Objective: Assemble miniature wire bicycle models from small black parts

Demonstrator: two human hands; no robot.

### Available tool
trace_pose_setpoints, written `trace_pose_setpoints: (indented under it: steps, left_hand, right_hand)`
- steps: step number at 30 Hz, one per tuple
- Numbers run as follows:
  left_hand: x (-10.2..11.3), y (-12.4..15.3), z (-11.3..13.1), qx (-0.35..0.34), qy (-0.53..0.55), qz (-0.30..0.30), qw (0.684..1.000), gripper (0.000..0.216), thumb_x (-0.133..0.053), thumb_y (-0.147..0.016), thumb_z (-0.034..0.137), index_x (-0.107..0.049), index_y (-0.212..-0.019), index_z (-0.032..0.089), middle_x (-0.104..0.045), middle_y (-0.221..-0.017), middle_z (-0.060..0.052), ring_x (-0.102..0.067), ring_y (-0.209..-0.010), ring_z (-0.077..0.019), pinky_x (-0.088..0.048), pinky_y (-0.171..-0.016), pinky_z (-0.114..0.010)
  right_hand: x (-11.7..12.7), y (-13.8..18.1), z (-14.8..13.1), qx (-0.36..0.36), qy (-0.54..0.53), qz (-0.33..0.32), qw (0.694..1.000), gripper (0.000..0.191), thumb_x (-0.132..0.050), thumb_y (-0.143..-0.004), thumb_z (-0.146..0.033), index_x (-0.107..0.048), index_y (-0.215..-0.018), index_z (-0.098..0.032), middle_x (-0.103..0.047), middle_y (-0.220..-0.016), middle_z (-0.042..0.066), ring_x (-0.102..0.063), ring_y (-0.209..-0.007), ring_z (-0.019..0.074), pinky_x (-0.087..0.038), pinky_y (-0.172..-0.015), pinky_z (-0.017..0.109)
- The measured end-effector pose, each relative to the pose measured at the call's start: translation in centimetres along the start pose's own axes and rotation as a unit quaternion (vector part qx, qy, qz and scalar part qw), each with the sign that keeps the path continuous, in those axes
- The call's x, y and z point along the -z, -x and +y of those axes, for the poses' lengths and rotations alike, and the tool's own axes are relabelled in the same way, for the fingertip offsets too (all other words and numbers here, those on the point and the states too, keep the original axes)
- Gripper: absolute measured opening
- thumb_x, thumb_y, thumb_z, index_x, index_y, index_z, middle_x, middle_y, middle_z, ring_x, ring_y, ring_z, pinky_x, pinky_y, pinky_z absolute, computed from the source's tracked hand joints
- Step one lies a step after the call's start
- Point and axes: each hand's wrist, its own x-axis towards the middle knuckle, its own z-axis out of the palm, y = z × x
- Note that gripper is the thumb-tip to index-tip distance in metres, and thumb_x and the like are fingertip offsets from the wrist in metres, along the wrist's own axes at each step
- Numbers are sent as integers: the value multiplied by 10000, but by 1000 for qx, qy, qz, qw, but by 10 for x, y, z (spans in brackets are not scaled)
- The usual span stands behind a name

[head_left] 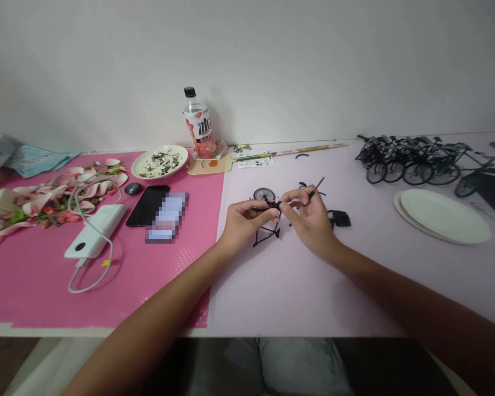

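At the middle of the table, my left hand (247,221) pinches the thin black frame (267,236) of a miniature bicycle, with its lower bars hanging below the fingers. My right hand (309,217) meets it, thumb and forefinger closed at the same spot on the frame. A slim dark stick-like tool (317,188) is tucked between my right fingers and points up to the right. Just behind my left fingers shows a small spoked wheel (264,193); whether it is joined to the frame I cannot tell. Small black parts (339,218) lie right of my right hand.
Several finished-looking miniature bicycles (412,159) stand at the back right, near stacked white oval plates (445,217). Leftward are a drink bottle (201,132), a plate of small bits (160,163), two phones (148,206), a white power strip (95,231) with cable, and artificial petals (49,201).
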Motion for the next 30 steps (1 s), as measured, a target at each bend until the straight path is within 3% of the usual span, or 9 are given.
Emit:
trace_pose_setpoints:
  steps: [12, 23, 30]
  left_hand:
    - [2, -1, -2, -12, -22, 5, 1000, 357, -959, -658, 437, -823, -850, 168, -805, -936, -83, -737, -782, -198, -604, -803, -365]
    - [5, -4, -2, -8, -35, 7, 999, 380, -974, -632, 443, -821, -854, 174, -805, -872, -79, -749, -760, -212, -615, -763, -357]
    - [5, -5, -1, -16, -35, 9, 999, 354, -974, -638, 433, -826, -845, 187, -809, -903, -76, -753, -784, -214, -619, -782, -360]
  right_hand:
    - [5, -1, -4, 41, 103, -6, 994, 346, -670, -958, -250, -336, -875, -287, -711, -944, 6, -647, -916, 218, -486, -897, 450]
    - [3, -2, -8, -11, 83, -5, 996, 375, -690, -933, -261, -324, -854, -284, -747, -973, 14, -646, -875, 208, -505, -884, 436]
    - [1, -4, -1, 16, 37, -6, 999, 346, -661, -941, -256, -321, -884, -288, -717, -957, 9, -669, -946, 207, -515, -858, 411]
